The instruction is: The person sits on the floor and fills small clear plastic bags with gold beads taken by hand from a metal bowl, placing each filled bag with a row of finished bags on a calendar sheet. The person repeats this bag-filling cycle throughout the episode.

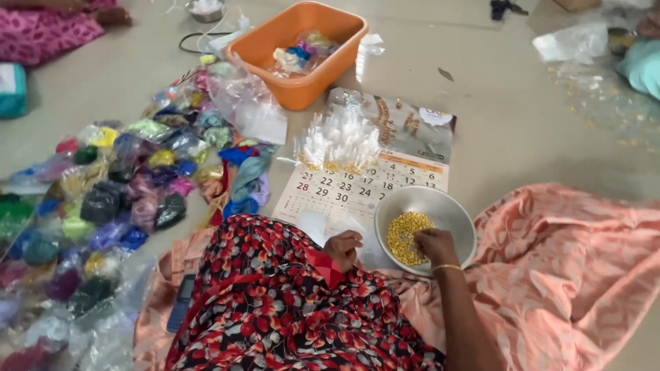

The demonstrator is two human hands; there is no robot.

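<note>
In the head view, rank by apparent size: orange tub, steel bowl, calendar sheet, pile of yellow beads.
1. Calendar sheet, partly covered.
2. Orange tub; farther off, so unsure against the calendar.
3. Steel bowl.
4. Pile of yellow beads, inside the bowl.

Bare floor [509, 117] is lying open to the right of the calendar [357, 192]. On the left, packets of coloured thread [117, 192] are crowding the floor, while an orange tub [275, 41] and a heap of small clear bags [338, 141] are blocking the way ahead of the steel bowl [447, 209]. Peach cloth [564, 275] is covering the near right.
</note>
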